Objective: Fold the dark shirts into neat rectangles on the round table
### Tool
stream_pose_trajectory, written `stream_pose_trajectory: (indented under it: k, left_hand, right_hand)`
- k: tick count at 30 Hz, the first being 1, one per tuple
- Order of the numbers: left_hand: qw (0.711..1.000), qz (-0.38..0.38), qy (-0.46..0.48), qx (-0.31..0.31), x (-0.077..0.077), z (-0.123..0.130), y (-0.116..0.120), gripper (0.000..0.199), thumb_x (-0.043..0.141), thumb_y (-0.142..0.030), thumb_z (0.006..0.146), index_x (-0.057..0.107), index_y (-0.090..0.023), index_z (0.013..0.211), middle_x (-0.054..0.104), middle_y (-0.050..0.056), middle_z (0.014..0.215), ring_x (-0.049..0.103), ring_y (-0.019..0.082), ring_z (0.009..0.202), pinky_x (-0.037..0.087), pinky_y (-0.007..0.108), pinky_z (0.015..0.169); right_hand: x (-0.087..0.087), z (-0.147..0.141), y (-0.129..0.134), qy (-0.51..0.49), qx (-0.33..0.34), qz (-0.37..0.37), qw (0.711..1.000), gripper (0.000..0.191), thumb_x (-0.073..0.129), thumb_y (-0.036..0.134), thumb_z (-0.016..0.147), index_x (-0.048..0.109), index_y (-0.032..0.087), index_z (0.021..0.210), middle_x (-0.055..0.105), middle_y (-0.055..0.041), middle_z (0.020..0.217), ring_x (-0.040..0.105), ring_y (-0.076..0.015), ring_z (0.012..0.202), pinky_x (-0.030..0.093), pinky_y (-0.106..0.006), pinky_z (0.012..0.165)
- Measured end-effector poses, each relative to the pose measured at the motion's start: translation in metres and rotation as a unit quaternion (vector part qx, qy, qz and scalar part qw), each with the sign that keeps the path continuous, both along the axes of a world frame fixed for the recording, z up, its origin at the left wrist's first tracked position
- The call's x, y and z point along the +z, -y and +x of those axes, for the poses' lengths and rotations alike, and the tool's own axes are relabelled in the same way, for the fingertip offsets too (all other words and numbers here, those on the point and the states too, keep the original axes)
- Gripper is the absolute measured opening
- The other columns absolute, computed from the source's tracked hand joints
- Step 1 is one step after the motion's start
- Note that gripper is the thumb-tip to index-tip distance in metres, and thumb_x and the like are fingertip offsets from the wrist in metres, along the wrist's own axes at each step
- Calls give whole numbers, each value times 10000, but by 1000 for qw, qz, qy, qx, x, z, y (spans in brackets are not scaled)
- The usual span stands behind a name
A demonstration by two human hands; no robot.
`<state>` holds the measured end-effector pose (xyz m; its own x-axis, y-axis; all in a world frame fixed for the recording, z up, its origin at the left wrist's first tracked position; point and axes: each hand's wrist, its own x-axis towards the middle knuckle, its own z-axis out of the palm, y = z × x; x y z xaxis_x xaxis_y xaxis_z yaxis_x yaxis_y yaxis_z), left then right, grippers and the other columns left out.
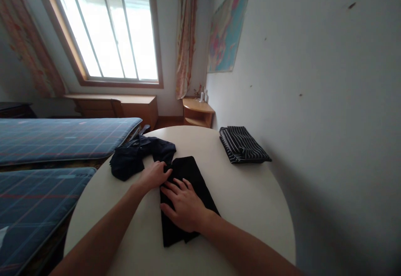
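A black folded garment [191,171] lies lengthwise on the round white table [250,209]. On top of it my right hand [186,206] rests flat, palm down with the fingers spread. At the garment's left edge, my left hand [156,175] has its fingers curled in and its thumb over the cloth, pinching the edge; the fingertips are partly hidden. Just beyond my left hand is a crumpled dark blue garment [127,159], close against the black one. To the far right sits a folded black garment with white stripes [242,144], which neither hand touches.
Two beds with blue plaid mattresses [62,140] stand left of the table. A white wall [328,142] runs along the right side. Behind are a wooden desk [140,105], a small corner shelf [197,105] with bottles, and a bright window [112,34].
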<state>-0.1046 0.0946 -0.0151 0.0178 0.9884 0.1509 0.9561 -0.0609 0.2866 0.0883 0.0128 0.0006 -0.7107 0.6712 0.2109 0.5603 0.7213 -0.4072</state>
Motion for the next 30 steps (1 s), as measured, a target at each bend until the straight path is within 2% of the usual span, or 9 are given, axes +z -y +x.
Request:
stream_pose_trajectory:
  k: [2,4,7,9,11,15,21,25,30]
  left_hand:
    - [1000,2,21,-14,-2,0,-2,348,542,-454,848,696,-162,958,708,165,1008,664,321,988,484,377,842]
    - [999,0,43,-18,-2,-2,-3,329,563,-454,835,688,-168,937,713,147,979,667,300,957,481,360,833]
    - [997,-19,71,-6,0,-5,-4,332,585,-485,818,668,-182,923,715,115,946,668,279,917,481,339,799]
    - [995,-43,89,2,1,-8,-3,331,591,-486,811,653,-189,944,716,98,940,672,269,893,483,328,770]
    - [993,-56,102,-1,1,-11,-3,308,597,-445,804,638,-193,976,715,82,935,675,260,878,484,317,747]
    - [993,-29,114,-27,-4,-14,-5,266,609,-373,794,616,-197,992,703,72,954,667,249,905,481,312,759]
    - [989,22,149,-18,-5,-3,-8,258,618,-385,822,618,-215,1016,711,61,993,661,251,918,484,339,780]
    - [982,51,181,-23,-3,8,-6,276,594,-379,846,611,-197,1052,710,73,1013,663,258,964,493,361,847]
    - [969,21,239,-63,-15,17,-5,512,640,-319,793,523,-155,1264,648,127,1194,647,263,1043,503,413,922]
  right_hand:
    - [0,4,-5,-36,-6,-7,999,449,425,445,1000,531,237,1383,492,-49,1480,360,-228,1402,210,-445,1187]
    - [2,14,-14,-68,-47,-4,997,382,454,379,993,594,206,1304,550,-79,1415,440,-209,1340,289,-386,1145]
    - [7,36,-31,-60,-187,16,980,324,473,339,976,638,186,1209,634,-106,1266,543,-220,1192,374,-375,1050]
    - [9,52,-43,-9,-278,18,960,347,481,402,964,656,172,1155,661,-121,1191,568,-247,1130,400,-390,990]
    - [9,64,-52,40,-319,-7,947,406,474,505,950,690,175,1047,688,-125,1110,592,-257,1078,410,-385,942]
    - [3,69,-60,74,-316,-51,945,509,435,614,932,702,184,882,716,-114,997,634,-244,989,406,-368,888]
    - [-4,65,-63,75,-326,-56,941,425,483,549,933,668,166,928,720,-117,999,652,-258,989,393,-395,897]
    - [-2,72,-65,75,-327,-65,940,401,460,518,960,645,162,976,721,-129,1020,661,-253,1003,410,-350,859]
    - [3,79,-70,65,-351,-85,930,387,429,481,985,596,145,1079,716,-156,1050,677,-257,989,432,-308,777]
